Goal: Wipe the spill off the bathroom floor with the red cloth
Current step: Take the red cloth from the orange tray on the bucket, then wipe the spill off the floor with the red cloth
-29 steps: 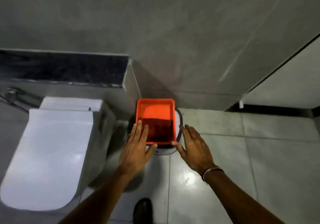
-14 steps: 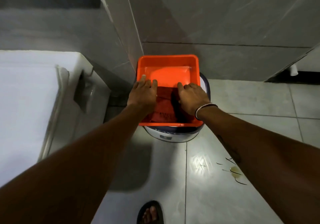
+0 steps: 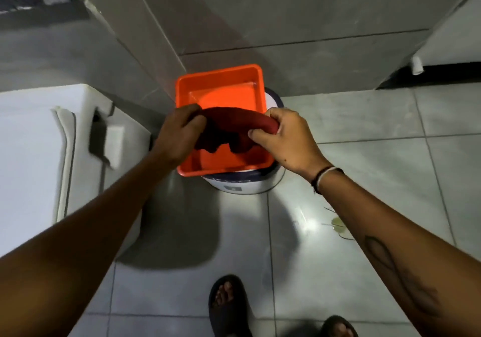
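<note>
The dark red cloth hangs bunched just above the orange tray, which rests on a white bucket. My left hand grips the cloth's left end and my right hand grips its right end. A small yellowish spill with thin dark streaks lies on the pale floor tiles, to the right of the bucket and partly behind my right forearm.
A white toilet stands at the left, close to the tray. Grey tiled walls meet in a corner behind the bucket. My sandalled feet are at the bottom. A dark gap runs under a panel at the right.
Both hands went from lying flat on the cloth in the tray to gripping it, and have lifted it up bunched between them. The view has tilted further down.
</note>
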